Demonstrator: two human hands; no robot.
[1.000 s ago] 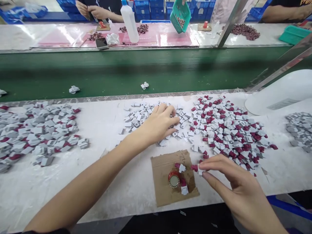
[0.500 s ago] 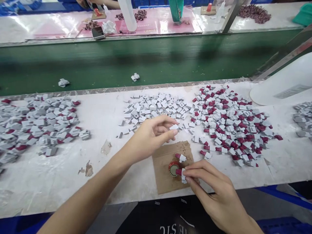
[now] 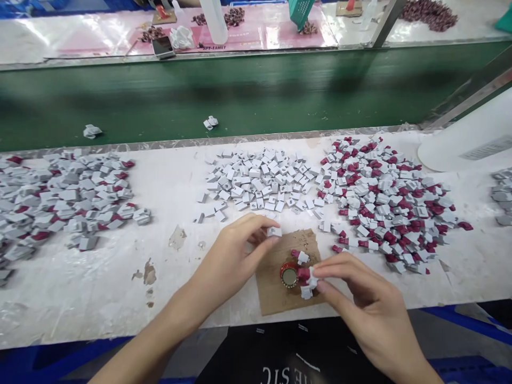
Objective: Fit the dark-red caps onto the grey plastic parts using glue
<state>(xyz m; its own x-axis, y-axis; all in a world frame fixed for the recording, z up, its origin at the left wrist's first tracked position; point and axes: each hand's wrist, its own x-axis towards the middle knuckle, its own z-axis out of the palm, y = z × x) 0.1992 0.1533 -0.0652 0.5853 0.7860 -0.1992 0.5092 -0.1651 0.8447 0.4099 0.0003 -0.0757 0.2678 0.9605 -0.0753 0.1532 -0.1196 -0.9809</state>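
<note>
Between thumb and forefinger, my left hand (image 3: 244,248) pinches a small light-grey block (image 3: 274,231) above the top left of a brown cardboard piece (image 3: 268,298). My right hand (image 3: 356,298) grips a grey and maroon part (image 3: 304,274) by its grey end, beside a red-rimmed bottle cap (image 3: 288,275) on the cardboard. Another grey and maroon part (image 3: 303,257) lies just above the cap. A pile of grey blocks (image 3: 256,178) sits behind my left hand, and a pile of grey and maroon parts (image 3: 384,197) lies to the right.
Another pile of grey and maroon pieces (image 3: 68,197) covers the left of the table. A green belt (image 3: 256,96) runs behind, carrying two small grey clusters. A large white container (image 3: 468,133) stands at the right, near a metal post. Beyond the belt is another worktable (image 3: 92,37).
My left hand has drawn back from the grey pile toward the cardboard with a block. My right hand and its part have shifted slightly right and up; a grey piece now shows below them.
</note>
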